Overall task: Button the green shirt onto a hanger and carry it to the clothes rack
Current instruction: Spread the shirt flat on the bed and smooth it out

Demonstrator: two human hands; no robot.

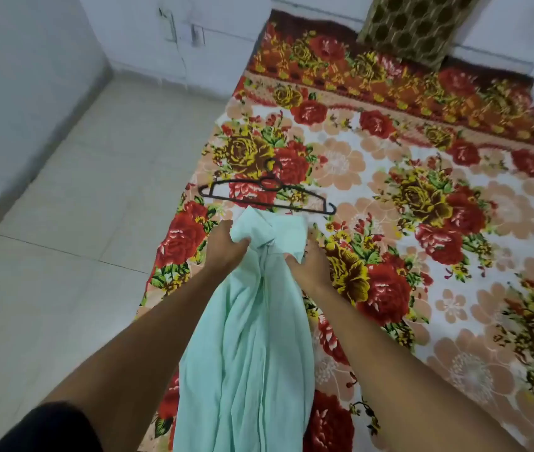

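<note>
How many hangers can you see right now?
1. A dark hanger lies flat on the floral bedspread, just beyond the green shirt. Others could be out of frame.

This is a bedroom in a home, as shown by the bed with a flowered blanket (422, 197), a patterned pillow (415, 27) against the white wall (30, 60), and a tiled floor (79, 223).

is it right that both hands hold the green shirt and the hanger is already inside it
Not quite. Both hands, left and right, do hold the green shirt, but the head view shows the hanger lying bare on the bed, beyond the shirt.
</note>
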